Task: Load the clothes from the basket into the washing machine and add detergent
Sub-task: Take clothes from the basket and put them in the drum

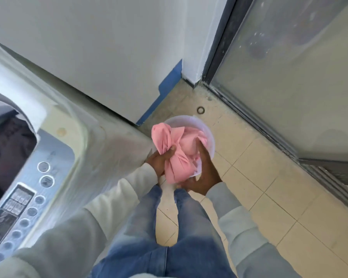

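**A:** Where's the camera sitting for this one?

**B:** On the person's head, wide-angle, tilted steeply down past their own legs. The left hand (159, 162) and right hand (204, 177) land mid-frame, pretty close. The washing machine (54, 141) bends in left of the left hand, and the glass door (289, 77) is beyond the right hand.

Bright, even daylight fills the scene; shadows are faint and soft on the floor (269, 197). The frosted door (289, 77) shows pale, hazy reflections. The washer (54, 149) at the left edge is motion-blurred and bowed by wide-angle distortion. The near sleeves (68, 237) look soft and unfocused.
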